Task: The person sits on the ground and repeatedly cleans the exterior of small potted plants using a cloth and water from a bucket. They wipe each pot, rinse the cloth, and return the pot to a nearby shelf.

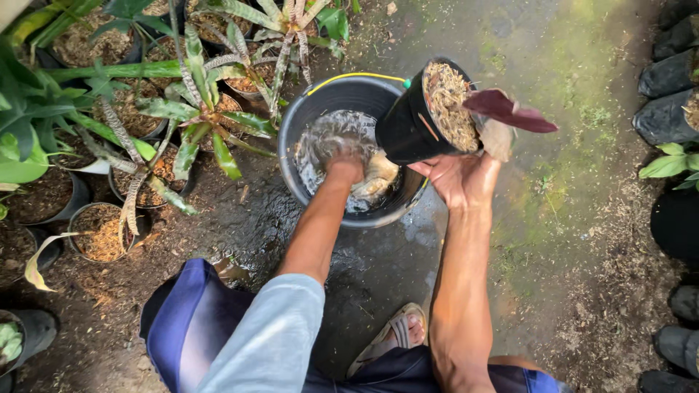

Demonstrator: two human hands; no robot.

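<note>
I am out of doors on wet concrete ground (553, 87), dark with damp and green with moss to the right of my sandalled foot (397, 331). Left of that foot the ground turns to brown soil and bark litter, crowded with black pots of mulch (102, 233) and striped, spiky-leaved plants (196, 109). Far right of the foot, black grow bags (666, 116) line the edge. The daylight is soft, without hard shadows.

Black plastic bucket (291, 135), smooth, semi-gloss, w/ foamy wet water inside. Just right of the bucket: matt black plastic pot (408, 131), coarse fibrous mix, glossy maroon leaf (510, 110). Below the bucket: wet rough concrete (378, 269), mossy.
</note>
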